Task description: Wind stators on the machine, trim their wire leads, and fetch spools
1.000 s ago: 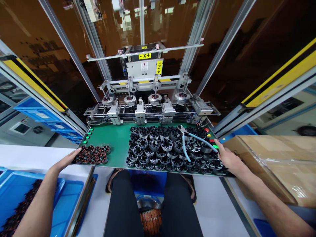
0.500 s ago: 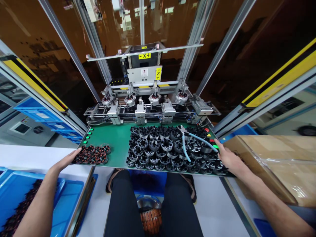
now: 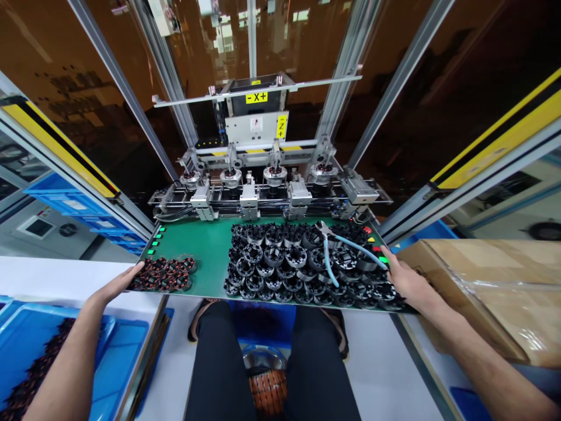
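My left hand (image 3: 117, 282) lies flat and open at the left edge of the green work surface (image 3: 210, 254), its fingertips beside a small cluster of copper-wound stators (image 3: 165, 273). My right hand (image 3: 405, 282) rests open at the right edge, next to the green button (image 3: 383, 259) and touching the pile of black stator cores (image 3: 298, 263). Blue-handled cutters (image 3: 339, 248) lie on that pile. Behind the surface, a machine (image 3: 258, 175) holds several parts on spindles in a row.
A blue bin (image 3: 48, 356) with wound stators sits at lower left. A cardboard box (image 3: 486, 286) wrapped in film stands at right. My legs (image 3: 263, 362) are below the surface, with a metal bowl of copper parts (image 3: 265, 386) between them. Aluminium frames enclose the machine.
The machine head dropped onto the row of spindles and has risen a little again. Both hands have stayed in place at the edges.
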`<state>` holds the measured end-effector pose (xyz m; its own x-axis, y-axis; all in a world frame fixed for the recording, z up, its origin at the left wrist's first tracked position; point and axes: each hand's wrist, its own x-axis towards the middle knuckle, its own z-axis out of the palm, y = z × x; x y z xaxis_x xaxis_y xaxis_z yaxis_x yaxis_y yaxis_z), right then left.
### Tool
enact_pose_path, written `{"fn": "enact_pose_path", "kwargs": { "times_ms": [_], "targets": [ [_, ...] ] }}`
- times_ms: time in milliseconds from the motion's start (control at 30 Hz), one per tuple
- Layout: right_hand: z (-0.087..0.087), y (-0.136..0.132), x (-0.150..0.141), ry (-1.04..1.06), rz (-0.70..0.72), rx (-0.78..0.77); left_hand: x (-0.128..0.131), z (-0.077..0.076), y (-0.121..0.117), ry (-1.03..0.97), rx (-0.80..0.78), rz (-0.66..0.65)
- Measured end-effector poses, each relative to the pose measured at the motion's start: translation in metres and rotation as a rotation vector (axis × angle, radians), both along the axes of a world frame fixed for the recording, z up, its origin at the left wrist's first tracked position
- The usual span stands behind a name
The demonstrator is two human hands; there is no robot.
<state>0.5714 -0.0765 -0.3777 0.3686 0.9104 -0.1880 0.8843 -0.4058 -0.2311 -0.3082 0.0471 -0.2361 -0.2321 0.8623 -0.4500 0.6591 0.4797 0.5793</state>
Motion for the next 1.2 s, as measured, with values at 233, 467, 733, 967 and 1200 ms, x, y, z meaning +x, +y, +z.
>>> {"fn": "enact_pose_path", "kwargs": {
  "times_ms": [233, 467, 733, 967, 1200],
  "targets": [
    [0.0, -0.001, -0.002, -0.013, 0.008, 0.016, -0.005, 0.001, 0.007, 0.02, -0.021, -0.004],
    [0.007, -0.001, -0.007, -0.037, 0.005, -0.028, -0.009, 0.005, 0.009, -0.048, -0.054, -0.035],
    [0.012, -0.001, -0.007, -0.026, 0.011, -0.033, -0.007, 0.009, 0.009, -0.026, -0.103, -0.032],
    [0.013, -0.001, -0.009, -0.032, 0.007, -0.044, 0.003, 0.013, 0.007, -0.019, -0.052, -0.07],
    [0.01, -0.001, -0.007, -0.035, 0.006, -0.044, -0.003, 0.01, 0.008, -0.028, -0.063, -0.078]
  ]
}}
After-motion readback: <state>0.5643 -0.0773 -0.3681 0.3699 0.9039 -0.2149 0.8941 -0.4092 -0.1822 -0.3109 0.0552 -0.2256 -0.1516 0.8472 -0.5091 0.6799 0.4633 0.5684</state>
